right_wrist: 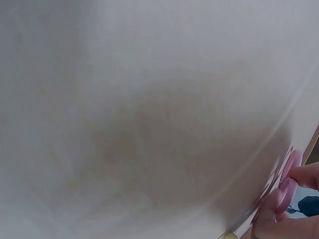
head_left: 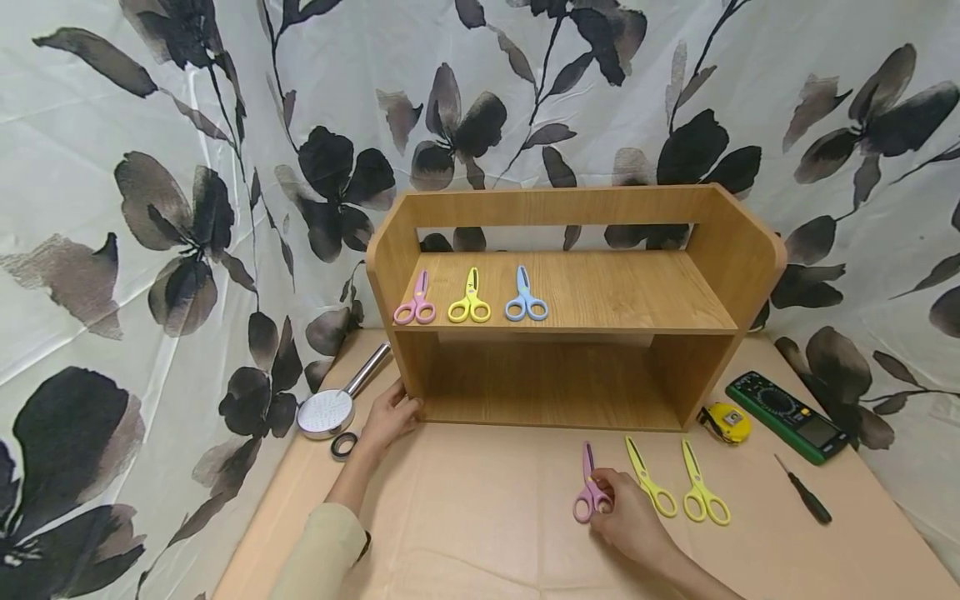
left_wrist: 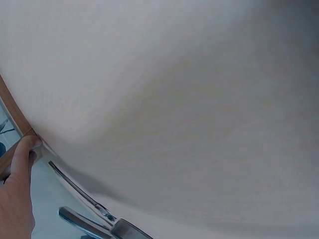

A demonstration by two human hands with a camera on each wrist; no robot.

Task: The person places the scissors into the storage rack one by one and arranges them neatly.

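right hand point(head_left: 630, 521) pinching pink scissors point(head_left: 590, 492) at the handle loops; light, stiff, probably slippery plastic. left hand point(head_left: 390, 417) resting, fingers relaxed, against shelf point(head_left: 720, 250).

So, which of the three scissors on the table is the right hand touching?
The pink scissors, leftmost of the three; the right hand pinches its handles. Both yellow scissors lie untouched beside it.

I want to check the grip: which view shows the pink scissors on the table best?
The head view: the pink scissors lie whole there, handles pinched by the right hand. The right wrist view shows only a blurred pink handle at the fingers; the left wrist view shows none.
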